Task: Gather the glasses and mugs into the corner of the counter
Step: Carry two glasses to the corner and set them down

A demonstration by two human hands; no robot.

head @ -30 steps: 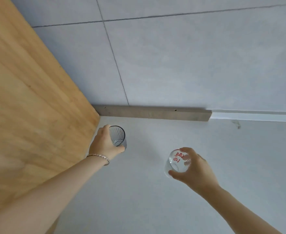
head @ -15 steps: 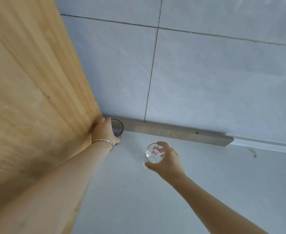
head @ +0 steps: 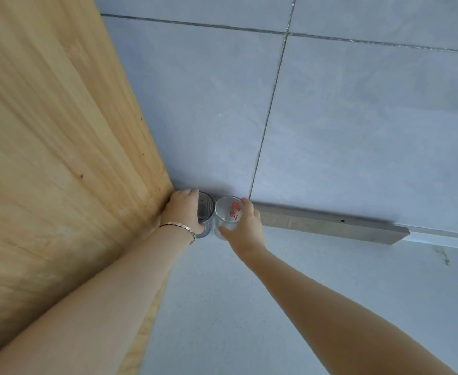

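Observation:
A grey tinted glass (head: 205, 210) stands in the corner of the pale counter (head: 290, 307), against the wooden panel and the tiled wall. My left hand (head: 183, 211), with a bracelet at the wrist, wraps around its left side. Right beside it, touching or nearly touching, stands a clear glass with red print (head: 227, 212). My right hand (head: 245, 226) grips this one from its right side, thumb at the front. Both glasses are upright with their mouths up.
A tall wooden panel (head: 60, 158) bounds the counter on the left. Grey wall tiles (head: 357, 131) rise behind. A grey strip (head: 330, 226) runs along the foot of the wall to the right of the glasses.
Both hands have moved away from me toward the corner. The grey glass now sits in the corner, and the clear glass has travelled left and back until it stands next to it.

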